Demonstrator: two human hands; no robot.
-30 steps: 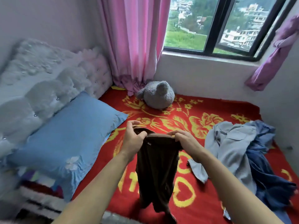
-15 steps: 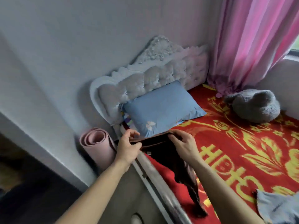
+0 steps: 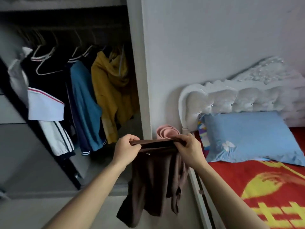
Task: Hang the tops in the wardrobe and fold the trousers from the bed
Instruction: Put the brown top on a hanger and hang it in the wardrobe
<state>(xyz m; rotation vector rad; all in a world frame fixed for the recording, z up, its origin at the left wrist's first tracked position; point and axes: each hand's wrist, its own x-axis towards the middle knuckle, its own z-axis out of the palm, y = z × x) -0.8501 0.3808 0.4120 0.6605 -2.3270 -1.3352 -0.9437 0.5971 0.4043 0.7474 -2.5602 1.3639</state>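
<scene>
Left hand (image 3: 127, 149) and right hand (image 3: 189, 150) pinch the brown cloth (image 3: 153, 179) — a weak grip could drop it.

The garment (image 3: 153, 179) at centre is plain dark brown. Upper left: a mustard-yellow top (image 3: 112, 90), a blue top (image 3: 85, 103), a white top (image 3: 44, 108) with a pink stripe. Right: a pale-blue pillow (image 3: 247, 136), a red bedspread (image 3: 234, 179) patterned yellow.
</scene>
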